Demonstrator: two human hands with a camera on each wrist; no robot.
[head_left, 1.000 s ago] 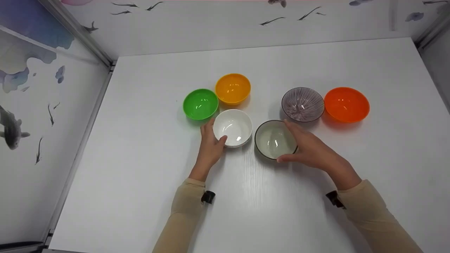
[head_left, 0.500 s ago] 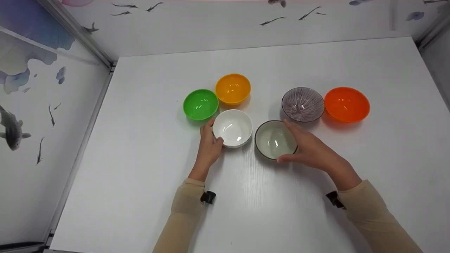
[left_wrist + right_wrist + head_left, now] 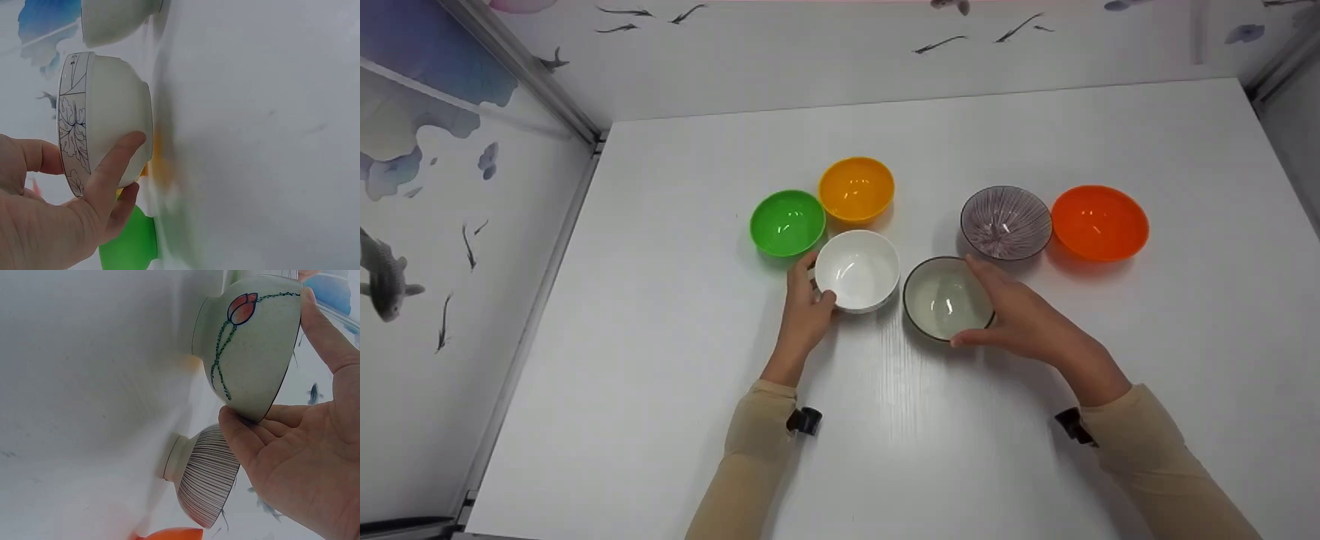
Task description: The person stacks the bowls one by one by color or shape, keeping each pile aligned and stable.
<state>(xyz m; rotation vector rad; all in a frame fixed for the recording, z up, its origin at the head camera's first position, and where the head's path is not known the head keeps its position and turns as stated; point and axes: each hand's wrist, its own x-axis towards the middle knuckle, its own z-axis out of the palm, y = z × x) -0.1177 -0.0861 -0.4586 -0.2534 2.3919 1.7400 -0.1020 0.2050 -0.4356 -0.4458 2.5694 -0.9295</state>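
My left hand (image 3: 804, 319) holds the white bowl (image 3: 858, 266) at its left side. In the left wrist view this bowl (image 3: 109, 107) shows a band of dark leaf drawings below the rim; the thumb and fingers lie against its outer wall. My right hand (image 3: 1029, 319) spans the right side of a pale grey-green bowl (image 3: 941, 296) with a dark rim. Its outside (image 3: 253, 354) bears a red bud on a green stem in the right wrist view, with thumb and fingers gripping near the rim. The two bowls stand side by side, a narrow gap between them.
Behind the white bowl are a green bowl (image 3: 788, 223) and a yellow bowl (image 3: 856, 190). A purple-striped bowl (image 3: 1006, 223) stands behind the grey-green one, beside an orange bowl (image 3: 1100, 223). All are on a white table (image 3: 660, 300) enclosed by printed panels (image 3: 825, 56).
The left hand's thumb has slid from inside the white bowl's rim to its outer side. That bowl has shifted or tilted very slightly. My right hand and its bowl have stayed put.
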